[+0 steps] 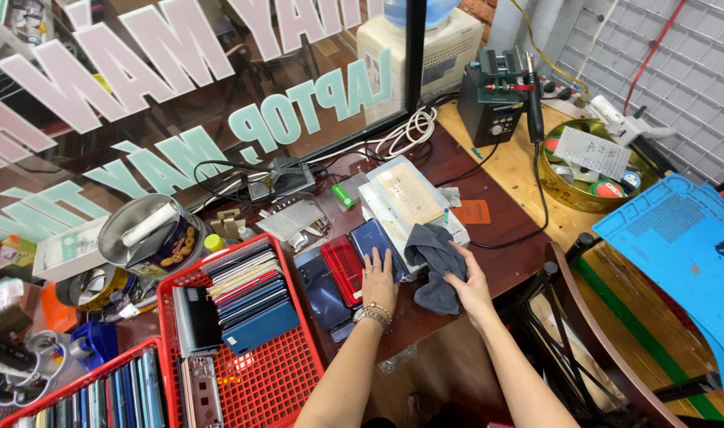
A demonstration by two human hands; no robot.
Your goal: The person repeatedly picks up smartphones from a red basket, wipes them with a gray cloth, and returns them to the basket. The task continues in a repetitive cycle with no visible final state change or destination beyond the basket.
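At nine o'clock a red basket [295, 372] holds phones standing on edge, packed like files so each can be pulled out. Toward the centre, three phones lie face down in a row on the table [497, 261]: a dark one [322, 289], a red one [342, 268] and a blue phone [374, 238]. The left hand [378, 284] lies flat, fingers spread open, pressing the blue phone's lower end, seemingly to steady it. At three o'clock of it, the right hand [466, 284] is closed on a grey cloth [435, 261], bunched beside that phone.
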